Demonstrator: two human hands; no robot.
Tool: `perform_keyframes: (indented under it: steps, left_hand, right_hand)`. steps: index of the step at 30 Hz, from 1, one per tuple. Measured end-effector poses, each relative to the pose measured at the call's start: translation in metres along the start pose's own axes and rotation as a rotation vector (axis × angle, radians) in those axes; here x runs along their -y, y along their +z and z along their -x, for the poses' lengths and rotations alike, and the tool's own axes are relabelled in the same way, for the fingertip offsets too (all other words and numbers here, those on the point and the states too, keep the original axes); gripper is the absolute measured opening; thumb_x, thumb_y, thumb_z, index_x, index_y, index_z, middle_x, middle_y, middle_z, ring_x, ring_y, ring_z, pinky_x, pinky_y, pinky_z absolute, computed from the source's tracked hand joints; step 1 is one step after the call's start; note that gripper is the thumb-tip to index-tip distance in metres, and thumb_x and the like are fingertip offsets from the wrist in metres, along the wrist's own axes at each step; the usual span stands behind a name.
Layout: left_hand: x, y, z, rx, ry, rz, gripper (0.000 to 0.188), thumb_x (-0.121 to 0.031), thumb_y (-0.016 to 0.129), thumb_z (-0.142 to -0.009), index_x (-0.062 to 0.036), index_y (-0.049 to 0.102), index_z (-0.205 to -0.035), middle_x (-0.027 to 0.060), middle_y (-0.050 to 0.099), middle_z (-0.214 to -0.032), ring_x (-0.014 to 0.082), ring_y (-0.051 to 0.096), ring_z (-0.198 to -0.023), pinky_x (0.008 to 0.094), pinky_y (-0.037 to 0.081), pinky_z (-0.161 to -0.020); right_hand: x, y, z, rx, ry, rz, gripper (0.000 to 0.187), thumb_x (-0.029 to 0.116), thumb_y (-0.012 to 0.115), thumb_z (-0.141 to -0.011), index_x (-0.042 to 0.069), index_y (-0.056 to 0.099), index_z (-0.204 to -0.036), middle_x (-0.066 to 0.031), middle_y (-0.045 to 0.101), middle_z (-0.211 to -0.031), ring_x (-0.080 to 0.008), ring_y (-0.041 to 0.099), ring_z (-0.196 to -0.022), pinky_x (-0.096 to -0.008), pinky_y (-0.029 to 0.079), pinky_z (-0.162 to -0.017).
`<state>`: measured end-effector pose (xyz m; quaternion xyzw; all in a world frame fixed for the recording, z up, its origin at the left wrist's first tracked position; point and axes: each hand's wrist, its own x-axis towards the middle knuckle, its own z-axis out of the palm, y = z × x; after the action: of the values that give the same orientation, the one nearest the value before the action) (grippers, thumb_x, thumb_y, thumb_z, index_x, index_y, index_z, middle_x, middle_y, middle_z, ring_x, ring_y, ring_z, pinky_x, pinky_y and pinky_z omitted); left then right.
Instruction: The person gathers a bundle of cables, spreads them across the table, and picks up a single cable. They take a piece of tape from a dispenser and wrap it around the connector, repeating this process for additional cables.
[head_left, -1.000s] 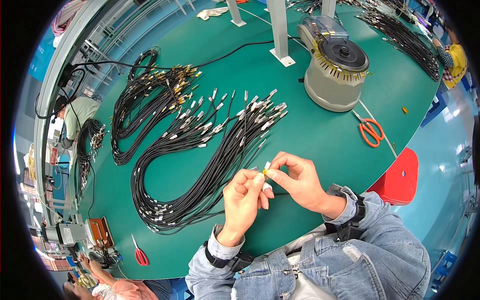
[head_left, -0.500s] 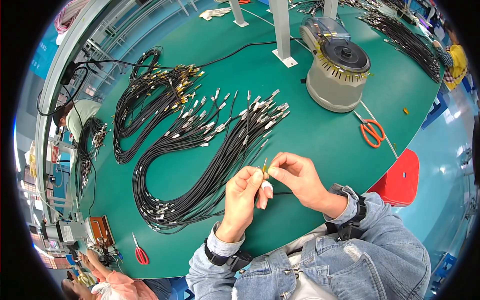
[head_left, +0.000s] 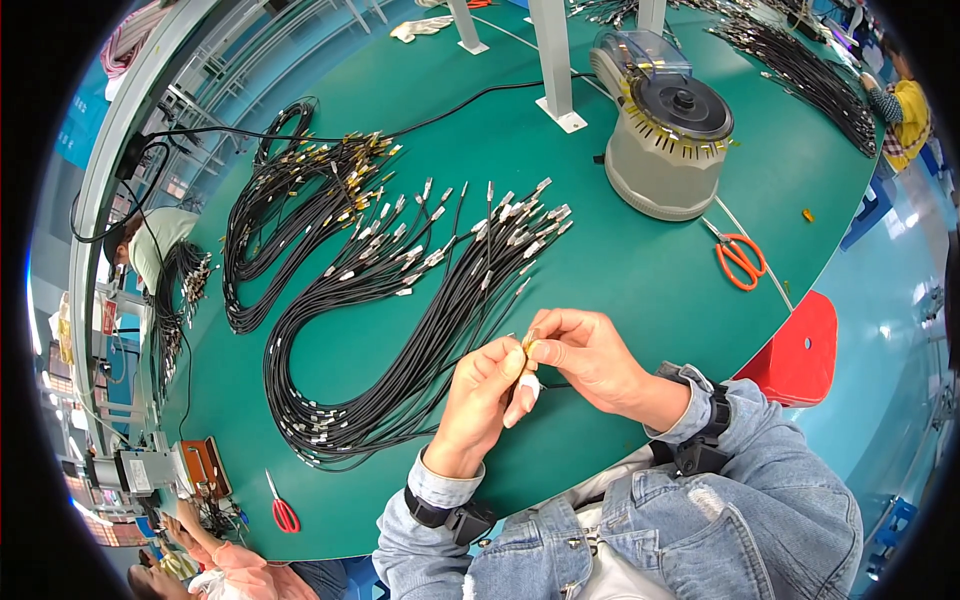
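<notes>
- Taking all clock directions from the meeting point of both hands.
- Holding there, at the clock centre, a small yellow tape piece (head_left: 528,343), pinched narrowly by left hand (head_left: 485,385) and right hand (head_left: 590,355), above the green table (head_left: 600,445).
- Cannot tell how exactly folded, or around what; mostly covered by fingers.
- Wearing a white wrap (head_left: 530,381) on one finger of the left hand, just toward six o'clock.
- Might crease or stick crookedly, in case of uneven pull between both hands.
- Might also cling to the skin or the white wrap, because of probable glue.
- Might tangle or drag, among the black cables (head_left: 420,350) spread from nine to twelve o'clock, by one caught connector (head_left: 543,185).
- Seeing at one o'clock a grey dispenser (head_left: 660,175), ringed with yellow strips (head_left: 640,120); could stick together there, if left too crowded.
- Finding no readable brand on the dispenser.
- Noting dark printing on the white shirt (head_left: 605,575), between five and six o'clock, too much hidden for reading.
</notes>
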<state>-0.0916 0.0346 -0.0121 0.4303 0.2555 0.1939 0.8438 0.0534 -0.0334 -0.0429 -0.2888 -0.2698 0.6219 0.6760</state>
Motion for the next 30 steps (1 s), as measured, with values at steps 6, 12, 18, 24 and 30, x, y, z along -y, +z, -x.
perform_keyframes:
  steps: [6, 12, 18, 24, 30]
  left_hand:
    - [0.001, -0.009, -0.004, 0.080, -0.015, 0.095, 0.022, -0.024, 0.050, -0.092, -0.0039, 0.053, -0.083, 0.0050, 0.057, -0.060, 0.0053, 0.041, -0.040, 0.0173, 0.029, -0.038]
    - [0.012, 0.003, -0.010, -0.108, 0.142, -0.284, 0.016, -0.017, 0.055, -0.089, -0.0028, 0.054, -0.083, 0.0050, 0.057, -0.062, 0.0103, 0.050, -0.048, 0.0194, 0.037, -0.044]
    - [0.031, -0.001, -0.016, -0.023, 0.586, -1.197, 0.011, -0.008, 0.067, -0.075, -0.0012, 0.061, -0.082, 0.0085, 0.061, -0.082, 0.0205, 0.058, -0.076, 0.0287, 0.046, -0.063]
    - [0.008, -0.024, -0.020, -0.352, 0.533, -1.325, 0.017, -0.009, 0.070, -0.071, -0.0019, 0.061, -0.083, 0.0100, 0.059, -0.088, 0.0249, 0.057, -0.078, 0.0314, 0.046, -0.067]
    - [0.006, -0.026, -0.019, -0.378, 0.545, -1.575, 0.021, -0.007, 0.071, -0.068, -0.0032, 0.059, -0.085, 0.0092, 0.055, -0.083, 0.0241, 0.054, -0.074, 0.0329, 0.045, -0.064]
  right_hand:
    - [0.002, 0.003, -0.001, 0.006, 0.020, -0.011, 0.012, 0.006, 0.057, -0.086, -0.001, 0.060, -0.095, -0.0044, 0.057, -0.090, -0.0135, 0.054, -0.088, -0.0282, 0.042, -0.082]
    - [0.019, -0.008, -0.001, -0.196, -0.046, 0.177, 0.016, 0.009, 0.054, -0.087, -0.002, 0.059, -0.097, -0.0026, 0.058, -0.084, -0.0098, 0.052, -0.084, -0.0247, 0.042, -0.078]
    - [0.079, -0.046, 0.004, -0.429, -0.429, 0.489, 0.016, 0.010, 0.054, -0.086, -0.003, 0.058, -0.096, -0.0014, 0.053, -0.078, -0.0078, 0.047, -0.072, -0.0223, 0.039, -0.068]
    - [0.161, -0.095, 0.003, -0.802, -0.649, 0.728, 0.020, 0.017, 0.055, -0.086, -0.001, 0.058, -0.093, 0.0007, 0.051, -0.075, -0.0068, 0.045, -0.070, -0.0212, 0.037, -0.066]
    - [0.187, -0.124, -0.008, -0.844, -0.347, 0.692, 0.021, 0.023, 0.059, -0.084, 0.003, 0.059, -0.091, 0.0019, 0.050, -0.074, -0.0067, 0.044, -0.070, -0.0228, 0.036, -0.065]
